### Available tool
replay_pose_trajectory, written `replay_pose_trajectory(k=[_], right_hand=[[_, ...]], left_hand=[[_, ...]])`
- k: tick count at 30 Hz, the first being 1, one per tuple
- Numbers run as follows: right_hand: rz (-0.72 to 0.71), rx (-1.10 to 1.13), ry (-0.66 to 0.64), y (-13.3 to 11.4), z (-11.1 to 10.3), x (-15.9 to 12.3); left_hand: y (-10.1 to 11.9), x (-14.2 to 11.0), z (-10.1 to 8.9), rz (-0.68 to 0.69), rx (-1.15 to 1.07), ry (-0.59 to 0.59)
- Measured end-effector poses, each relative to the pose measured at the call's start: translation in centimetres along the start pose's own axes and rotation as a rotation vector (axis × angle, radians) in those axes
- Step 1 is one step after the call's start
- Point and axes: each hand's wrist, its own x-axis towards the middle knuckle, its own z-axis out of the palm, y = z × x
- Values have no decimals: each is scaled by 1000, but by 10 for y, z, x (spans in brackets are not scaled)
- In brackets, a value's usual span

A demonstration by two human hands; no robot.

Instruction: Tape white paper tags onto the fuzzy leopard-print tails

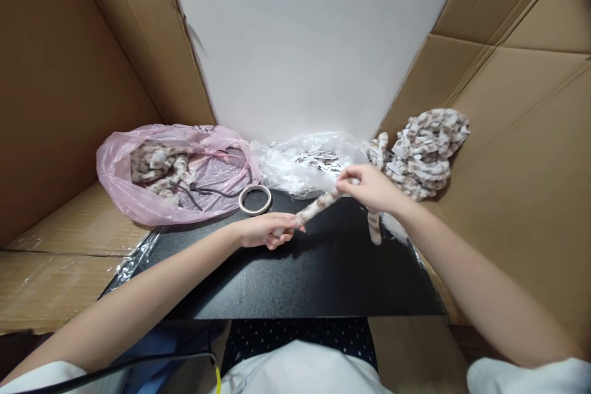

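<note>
A furry strip (pixel 318 206), white with brown patches, is stretched at a slant between my two hands above the black table. My left hand (pixel 270 231) is closed round its lower end. With thumb and fingers, my right hand (pixel 364 186) pinches the upper end. Below my right hand another furry piece (pixel 374 228) with brown stripes hangs or lies near the table's right side. A roll of tape (pixel 255 200) lies just behind my left hand.
At the back left, an open pink plastic bag (pixel 212 212) holds furry pieces and dark cords. A clear bag (pixel 295 178) of small flat pieces lies at the back middle. A heap of furry strips (pixel 427 148) is piled at right. Cardboard walls (pixel 521 154) flank the black table (pixel 295 289).
</note>
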Motion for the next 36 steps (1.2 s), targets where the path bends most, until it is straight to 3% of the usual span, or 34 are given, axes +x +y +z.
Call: replay_pose_trajectory(k=[4, 7, 10, 13, 16, 20, 23, 28, 36], right_hand=[[62, 20, -112, 24, 24, -22], [70, 36, -131, 38, 39, -33], [28, -44, -165, 46, 55, -37], [-107, -106, -176, 41, 77, -33], [-212, -104, -211, 22, 106, -25], [-212, -123, -149, 3, 146, -14], [-166, -30, -61, 4, 165, -11], [-155, 237, 72, 18, 177, -11], [-139, 471, 202, 22, 175, -11]], left_hand=[[8, -15, -13, -96, 31, 43], [8, -31, -21, -24, 104, 84], [-1, -39, -25, 104, 212, 255], [-13, -37, -23, 233, 359, 384], [-19, -32, -19, 319, 510, 422], [-17, -27, -19, 423, 552, 433], [-15, -23, -24, 485, 529, 458], [-19, -13, -31, 538, 480, 558], [-13, 1, -25, 572, 398, 555]])
